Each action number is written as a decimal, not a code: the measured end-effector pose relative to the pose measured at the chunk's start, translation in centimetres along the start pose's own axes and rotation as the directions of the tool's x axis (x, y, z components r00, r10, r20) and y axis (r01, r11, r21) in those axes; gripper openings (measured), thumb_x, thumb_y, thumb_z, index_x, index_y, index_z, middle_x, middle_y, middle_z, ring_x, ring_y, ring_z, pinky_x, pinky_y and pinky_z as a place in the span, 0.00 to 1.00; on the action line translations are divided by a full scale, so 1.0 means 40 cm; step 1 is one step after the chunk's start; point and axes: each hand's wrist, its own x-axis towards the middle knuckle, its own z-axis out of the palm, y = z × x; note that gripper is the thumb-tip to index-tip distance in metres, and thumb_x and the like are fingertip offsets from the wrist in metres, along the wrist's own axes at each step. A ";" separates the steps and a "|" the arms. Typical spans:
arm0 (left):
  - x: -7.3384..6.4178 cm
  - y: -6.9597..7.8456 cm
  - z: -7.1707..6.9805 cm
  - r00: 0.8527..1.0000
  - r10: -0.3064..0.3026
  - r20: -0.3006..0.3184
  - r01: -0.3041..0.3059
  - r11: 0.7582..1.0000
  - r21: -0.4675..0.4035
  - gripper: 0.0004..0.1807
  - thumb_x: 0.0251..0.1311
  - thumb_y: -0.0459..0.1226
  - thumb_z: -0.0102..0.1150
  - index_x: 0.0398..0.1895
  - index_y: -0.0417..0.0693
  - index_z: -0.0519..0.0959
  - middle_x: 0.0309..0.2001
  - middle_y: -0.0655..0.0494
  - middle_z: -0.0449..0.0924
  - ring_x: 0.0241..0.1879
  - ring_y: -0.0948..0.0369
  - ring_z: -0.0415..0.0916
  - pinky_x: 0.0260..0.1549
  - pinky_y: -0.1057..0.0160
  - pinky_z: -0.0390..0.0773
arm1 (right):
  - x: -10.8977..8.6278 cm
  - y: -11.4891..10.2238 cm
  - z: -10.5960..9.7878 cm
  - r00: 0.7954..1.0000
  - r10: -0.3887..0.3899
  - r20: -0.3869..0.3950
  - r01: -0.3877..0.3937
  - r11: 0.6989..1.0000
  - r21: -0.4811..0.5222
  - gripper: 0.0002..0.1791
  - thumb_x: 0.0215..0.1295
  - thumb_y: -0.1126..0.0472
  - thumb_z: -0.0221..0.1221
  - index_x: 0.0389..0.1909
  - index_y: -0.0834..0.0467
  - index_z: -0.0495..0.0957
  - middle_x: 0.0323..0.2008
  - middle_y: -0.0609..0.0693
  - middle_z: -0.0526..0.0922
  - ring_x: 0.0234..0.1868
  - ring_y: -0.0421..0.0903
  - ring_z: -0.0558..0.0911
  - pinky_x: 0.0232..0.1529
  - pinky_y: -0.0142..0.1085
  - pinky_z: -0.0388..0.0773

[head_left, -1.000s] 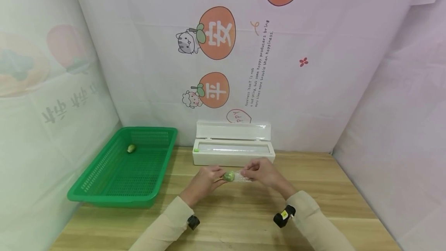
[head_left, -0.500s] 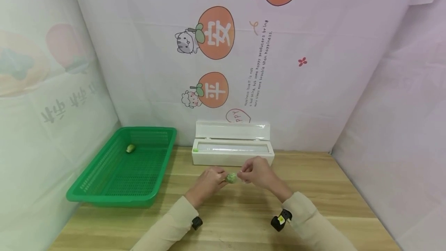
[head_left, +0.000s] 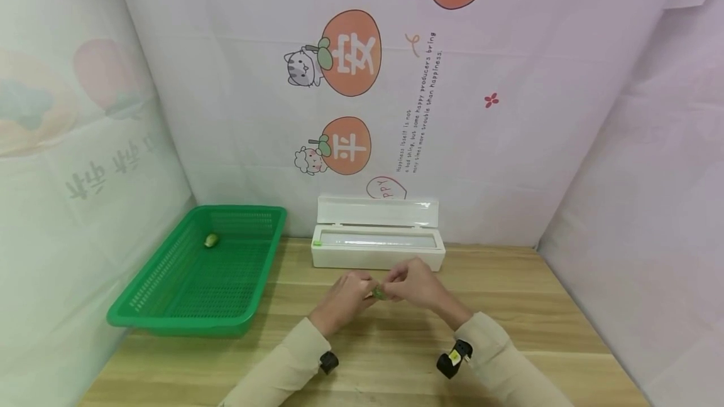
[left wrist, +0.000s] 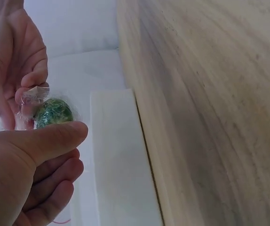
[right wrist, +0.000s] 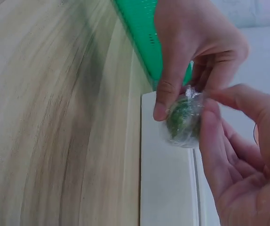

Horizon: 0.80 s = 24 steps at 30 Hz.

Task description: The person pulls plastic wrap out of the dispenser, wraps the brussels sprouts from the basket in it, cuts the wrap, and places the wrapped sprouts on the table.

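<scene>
Altogether, two sprouts: one wrapped sprout (right wrist: pixel 182 123) between two bare hands, above the table (head_left: pixel 390 388) and just in front of a white box; one loose sprout (head_left: pixel 212 240) in a green basket.

Clear, crinkled film (left wrist: pixel 35 95) surrounds the wrapped sprout and bunches at one end. The one basket (head_left: pixel 181 325), with slotted walls, stands on the table to the person's left; its sprout lies near the far left corner. The one box (head_left: pixel 362 259), long and low, stands at the back with its lid (head_left: pixel 376 212) raised; a pale, glossy strip shows inside.

The left hand (head_left: pixel 346 295) pinches the wrapped sprout, thumb against its side, fingers curled behind. The right hand (head_left: pixel 417 284) pinches the film narrowly between thumb and forefinger, its other fingers bent. Behind everything hangs a white printed cloth (head_left: pixel 452 156).
</scene>
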 end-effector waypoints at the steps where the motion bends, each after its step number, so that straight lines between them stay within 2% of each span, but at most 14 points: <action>1: -0.001 0.000 0.001 1.000 -0.013 0.004 0.013 1.000 -0.013 0.06 0.58 0.37 0.79 0.37 0.48 0.90 0.31 0.57 0.88 0.30 0.67 0.86 0.29 0.77 0.81 | -0.002 0.002 -0.003 1.000 -0.002 0.031 0.001 1.000 0.026 0.09 0.67 0.60 0.70 0.39 0.63 0.89 0.34 0.56 0.92 0.37 0.55 0.92 0.42 0.49 0.91; 4: -0.003 -0.004 0.006 0.998 -0.054 0.013 0.055 0.997 -0.052 0.05 0.59 0.38 0.78 0.32 0.47 0.90 0.27 0.58 0.85 0.26 0.69 0.83 0.25 0.80 0.77 | -0.006 0.007 -0.016 0.990 -0.016 0.138 0.005 0.997 0.083 0.16 0.70 0.55 0.70 0.50 0.63 0.88 0.45 0.58 0.92 0.46 0.56 0.92 0.50 0.46 0.90; 6: -0.005 -0.006 0.008 0.997 -0.075 0.017 0.076 0.993 -0.085 0.05 0.60 0.38 0.77 0.32 0.47 0.90 0.27 0.58 0.86 0.26 0.69 0.82 0.25 0.80 0.76 | -0.007 0.010 -0.029 0.982 -0.040 0.183 0.019 0.993 0.115 0.19 0.71 0.54 0.69 0.55 0.63 0.86 0.50 0.59 0.91 0.49 0.57 0.92 0.54 0.48 0.89; 8: -0.006 -0.009 0.008 0.996 -0.092 0.020 0.094 0.988 -0.119 0.05 0.61 0.38 0.77 0.32 0.47 0.89 0.28 0.58 0.87 0.27 0.68 0.82 0.27 0.79 0.77 | -0.008 0.014 -0.043 0.982 -0.076 0.174 0.055 0.991 0.122 0.18 0.72 0.55 0.68 0.56 0.62 0.86 0.50 0.59 0.91 0.50 0.58 0.91 0.55 0.50 0.89; 11: -0.010 -0.016 0.003 0.993 -0.114 0.018 0.116 0.977 -0.178 0.04 0.60 0.37 0.77 0.33 0.47 0.89 0.31 0.57 0.89 0.29 0.67 0.82 0.29 0.78 0.78 | -0.008 0.025 -0.061 0.980 -0.171 0.099 0.170 0.985 0.023 0.14 0.71 0.56 0.69 0.52 0.59 0.88 0.47 0.56 0.92 0.46 0.52 0.92 0.51 0.45 0.90; 13: -0.013 -0.019 -0.003 0.991 -0.133 0.018 0.134 0.967 -0.217 0.05 0.60 0.37 0.77 0.34 0.47 0.89 0.32 0.57 0.90 0.30 0.66 0.83 0.30 0.78 0.79 | -0.008 0.036 -0.063 0.965 -0.252 0.071 0.258 0.963 -0.078 0.12 0.70 0.58 0.69 0.50 0.58 0.88 0.46 0.55 0.92 0.45 0.48 0.92 0.49 0.40 0.90; 15: -0.016 -0.022 -0.008 0.990 -0.141 0.020 0.142 0.959 -0.244 0.05 0.60 0.37 0.77 0.36 0.47 0.90 0.34 0.57 0.91 0.31 0.66 0.84 0.32 0.78 0.80 | -0.007 0.049 -0.056 0.937 -0.342 0.073 0.350 0.920 -0.177 0.13 0.69 0.59 0.71 0.51 0.57 0.88 0.47 0.52 0.92 0.45 0.44 0.91 0.48 0.36 0.89; 16: -0.016 -0.022 -0.011 0.989 -0.144 0.024 0.145 0.954 -0.262 0.05 0.60 0.37 0.77 0.37 0.47 0.91 0.34 0.56 0.91 0.32 0.66 0.85 0.32 0.78 0.81 | -0.007 0.056 -0.049 0.916 -0.393 0.081 0.401 0.893 -0.204 0.13 0.68 0.60 0.71 0.51 0.57 0.88 0.47 0.52 0.92 0.46 0.44 0.91 0.49 0.36 0.89; 18: -0.017 -0.021 -0.013 0.989 -0.146 0.036 0.150 0.946 -0.287 0.06 0.60 0.37 0.77 0.39 0.46 0.91 0.35 0.56 0.92 0.32 0.66 0.85 0.33 0.78 0.82 | -0.006 0.070 -0.030 0.871 -0.484 0.084 0.489 0.836 -0.251 0.14 0.65 0.61 0.73 0.52 0.56 0.88 0.48 0.49 0.92 0.47 0.43 0.90 0.50 0.38 0.89; 20: -0.017 -0.020 -0.013 0.987 -0.152 0.056 0.162 0.938 -0.306 0.06 0.60 0.36 0.77 0.39 0.46 0.91 0.36 0.55 0.92 0.32 0.67 0.85 0.33 0.79 0.81 | -0.006 0.078 -0.014 0.817 -0.572 0.076 0.565 0.768 -0.302 0.16 0.62 0.62 0.75 0.51 0.56 0.89 0.48 0.48 0.92 0.48 0.44 0.90 0.51 0.38 0.89; 22: -0.016 -0.017 -0.012 0.983 -0.164 0.079 0.181 0.929 -0.322 0.06 0.60 0.36 0.77 0.38 0.45 0.91 0.35 0.55 0.91 0.32 0.68 0.84 0.32 0.80 0.80 | -0.004 0.084 0.001 0.764 -0.641 0.070 0.618 0.696 -0.366 0.17 0.59 0.62 0.76 0.49 0.56 0.89 0.48 0.47 0.92 0.48 0.44 0.90 0.50 0.36 0.89; 24: -0.015 -0.015 -0.013 0.980 -0.175 0.093 0.196 0.924 -0.327 0.06 0.60 0.36 0.77 0.39 0.45 0.91 0.35 0.55 0.91 0.31 0.70 0.83 0.31 0.81 0.79 | -0.002 0.083 0.010 0.733 -0.677 0.069 0.637 0.647 -0.419 0.18 0.57 0.62 0.77 0.49 0.57 0.89 0.47 0.47 0.91 0.48 0.43 0.89 0.50 0.33 0.88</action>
